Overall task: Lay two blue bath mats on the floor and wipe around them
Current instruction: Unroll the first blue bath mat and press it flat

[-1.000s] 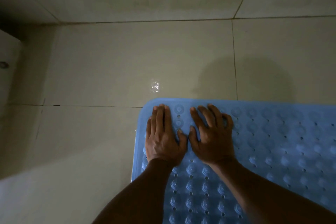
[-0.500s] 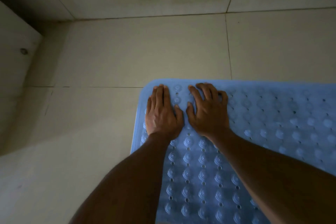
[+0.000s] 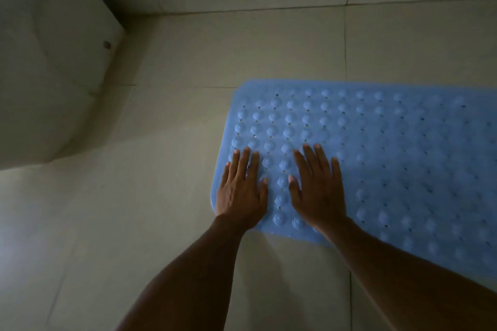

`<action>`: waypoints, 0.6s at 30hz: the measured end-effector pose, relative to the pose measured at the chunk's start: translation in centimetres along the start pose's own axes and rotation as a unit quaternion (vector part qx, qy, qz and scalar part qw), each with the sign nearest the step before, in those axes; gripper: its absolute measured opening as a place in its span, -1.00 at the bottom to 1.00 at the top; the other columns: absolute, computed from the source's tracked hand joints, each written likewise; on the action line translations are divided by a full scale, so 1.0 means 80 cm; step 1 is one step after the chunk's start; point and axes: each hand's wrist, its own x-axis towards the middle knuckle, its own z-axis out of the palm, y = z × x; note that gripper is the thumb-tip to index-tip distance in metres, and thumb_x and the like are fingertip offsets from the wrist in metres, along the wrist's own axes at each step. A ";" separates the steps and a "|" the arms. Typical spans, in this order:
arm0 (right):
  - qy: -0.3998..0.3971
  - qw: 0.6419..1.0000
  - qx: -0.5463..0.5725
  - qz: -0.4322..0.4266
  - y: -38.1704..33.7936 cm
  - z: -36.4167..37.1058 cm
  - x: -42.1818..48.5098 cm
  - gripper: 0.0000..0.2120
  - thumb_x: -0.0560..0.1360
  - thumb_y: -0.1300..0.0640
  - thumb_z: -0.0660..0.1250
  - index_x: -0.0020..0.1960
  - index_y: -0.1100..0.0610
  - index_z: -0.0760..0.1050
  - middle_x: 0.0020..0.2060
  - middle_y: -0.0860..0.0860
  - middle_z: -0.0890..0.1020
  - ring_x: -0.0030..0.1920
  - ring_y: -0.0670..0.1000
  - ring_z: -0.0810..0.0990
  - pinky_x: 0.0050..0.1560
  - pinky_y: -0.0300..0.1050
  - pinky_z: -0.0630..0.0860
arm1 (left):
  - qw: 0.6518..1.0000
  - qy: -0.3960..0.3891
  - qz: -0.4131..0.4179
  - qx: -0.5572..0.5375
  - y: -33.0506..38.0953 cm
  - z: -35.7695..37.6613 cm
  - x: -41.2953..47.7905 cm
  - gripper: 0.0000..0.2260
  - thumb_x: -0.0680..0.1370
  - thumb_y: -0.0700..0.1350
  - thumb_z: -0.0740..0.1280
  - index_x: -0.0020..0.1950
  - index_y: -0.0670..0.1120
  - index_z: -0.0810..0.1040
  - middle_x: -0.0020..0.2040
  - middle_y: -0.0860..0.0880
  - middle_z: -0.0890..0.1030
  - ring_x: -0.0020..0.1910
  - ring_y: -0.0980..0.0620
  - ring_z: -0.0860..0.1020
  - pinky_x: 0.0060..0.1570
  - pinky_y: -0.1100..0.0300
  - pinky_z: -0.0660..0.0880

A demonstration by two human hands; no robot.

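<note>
**Operator:** I have both palms flat on the blue bath mat (image 3: 376, 156); left hand (image 3: 240, 191) sits at the mat's near left corner, right hand (image 3: 318, 191) just beside it, fingers spread and holding nothing; the mat lies on the tiled floor (image 3: 215, 48), running off the right edge of my view.

**Observer:** What worries you from here?

**Operator:** The suction cups face up, so I judge the mat may be lying upside down; if so, it could slide on the tile when I press or push it. The left edge under my little finger looks close to the mat's border; a sideways shove there might curl or fold the corner.

**Observer:** Anything around it?

**Operator:** A pale fixture (image 3: 53, 75) stands well apart at the upper left; I cannot tell what it is. The light is dim; I could miss wet patches on the floor. Only one mat is in view, and no cloth; the second mat and the wiping are not yet done.
</note>
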 end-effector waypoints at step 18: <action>0.050 0.996 -0.051 0.061 -0.024 0.020 0.012 -0.39 0.50 -0.07 0.25 0.54 0.00 0.35 0.52 0.07 0.38 0.54 0.18 0.29 0.46 0.26 0.23 | 0.997 0.034 0.021 0.059 -0.003 0.026 0.043 -0.45 0.56 0.15 0.24 0.56 0.10 0.35 0.40 -0.08 0.44 0.34 -0.17 0.40 0.28 -0.08 0.32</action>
